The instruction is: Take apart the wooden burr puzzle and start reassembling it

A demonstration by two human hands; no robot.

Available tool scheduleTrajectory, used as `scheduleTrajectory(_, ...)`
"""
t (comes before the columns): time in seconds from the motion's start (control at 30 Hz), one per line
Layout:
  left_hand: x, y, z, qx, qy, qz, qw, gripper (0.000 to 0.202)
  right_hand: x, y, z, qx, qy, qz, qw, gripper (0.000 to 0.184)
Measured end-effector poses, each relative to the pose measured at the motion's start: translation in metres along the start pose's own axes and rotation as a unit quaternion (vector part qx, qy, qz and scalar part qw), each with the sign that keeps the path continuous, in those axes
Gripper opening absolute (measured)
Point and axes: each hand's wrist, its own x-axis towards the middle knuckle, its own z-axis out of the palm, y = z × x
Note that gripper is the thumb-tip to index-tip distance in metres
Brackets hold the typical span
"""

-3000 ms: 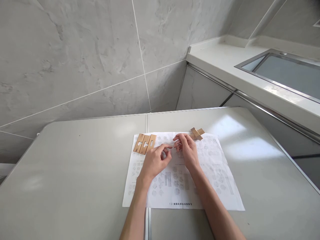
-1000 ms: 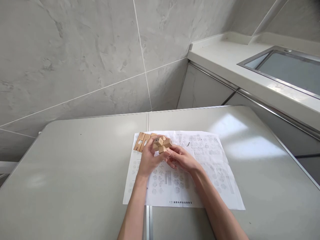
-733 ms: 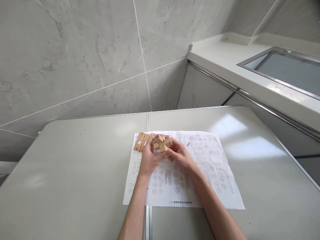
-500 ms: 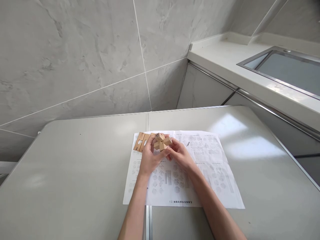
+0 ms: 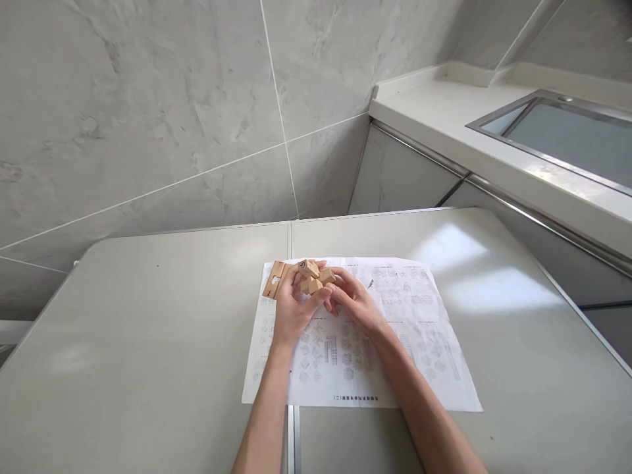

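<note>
A wooden interlocking burr puzzle (image 5: 316, 280) of light, squared sticks is held above the paper. My left hand (image 5: 292, 309) grips its left side, with the thumb along the near edge. My right hand (image 5: 354, 301) has its fingers closed on the right side, the thumb near the left thumb. A dark mark shows on the upper stick. Beneath them lies a printed instruction sheet (image 5: 419, 329) with small diagrams. Flat wooden pieces with cut-outs (image 5: 274, 280) rest on the sheet just left of my left hand, which partly covers them.
The sheet lies on a pale table (image 5: 148, 342) with a seam down its middle. A grey tiled wall (image 5: 172, 99) rises behind the table. To the right stands a white counter (image 5: 429, 105) with a metal-framed sink (image 5: 567, 138).
The burr puzzle has turned and tilted slightly to the left in both hands. My left hand has shifted a little left and now covers more of the flat wooden pieces.
</note>
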Motion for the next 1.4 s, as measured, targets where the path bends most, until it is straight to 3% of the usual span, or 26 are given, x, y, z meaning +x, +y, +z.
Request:
scheduleTrajectory(0.2, 0.001, -0.002, 0.000, -0.013, 0.004, 0.011, 1.000, 0.056, 0.001, 0.007, -0.003, -0.003, 0.077, -0.037, 0.996, 0.027)
scheduleTrajectory(0.5, 0.003, 0.003, -0.001, -0.019, 0.043, 0.025, 0.999, 0.055, 0.000, 0.006, -0.002, -0.061, 0.104, -0.050, 0.991, 0.025)
scheduleTrajectory(0.67, 0.004, 0.001, -0.006, -0.020, 0.069, 0.036, 0.997, 0.054, 0.002, 0.008, 0.001, -0.101, 0.152, -0.048, 0.982, 0.029)
scheduleTrajectory(0.9, 0.005, 0.001, -0.007, -0.026, 0.092, 0.029, 0.995, 0.056, 0.003, 0.015, 0.002, -0.198, 0.219, -0.058, 0.954, 0.028)
scheduleTrajectory(1.27, 0.004, 0.004, -0.004, -0.032, 0.102, 0.018, 0.994, 0.053, 0.001, 0.021, 0.005, -0.361, 0.207, -0.063, 0.907, 0.017)
scheduleTrajectory(1.4, 0.004, 0.004, -0.004, -0.027, 0.097, 0.019, 0.995, 0.052, 0.002, 0.024, 0.007, -0.440, 0.212, -0.106, 0.866, 0.012)
